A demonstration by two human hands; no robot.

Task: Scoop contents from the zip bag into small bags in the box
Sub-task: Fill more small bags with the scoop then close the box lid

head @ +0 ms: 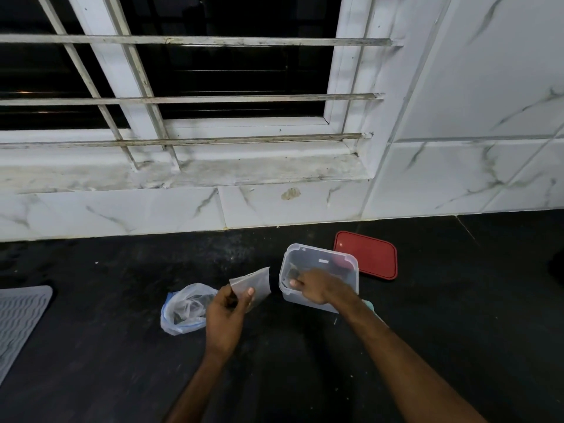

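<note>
One dark, speckled surface (427, 315) fills the lower half of the head view and runs back to a wall (457, 102) of white, grey-veined tiles. A window (229, 77) with black panes is set in that wall above a stained sill (244, 169), and three horizontal bars (195, 41) cross it.

On the surface stands one clear plastic box (317, 303), uncovered. One red lid (369, 257) lies flat just behind it to the right. One zip bag (183, 309), crumpled, with dark contents showing through it, lies to the left of the box. One grey ribbed mat (18, 319) lies at the far left edge.

The left hand (224, 312) pinches one small bag (254, 283) between thumb and fingers and holds it tilted above the surface, between the zip bag and the box. The right hand (314, 286) reaches into the box with its fingers curled; I cannot tell whether it grips anything there.
</note>
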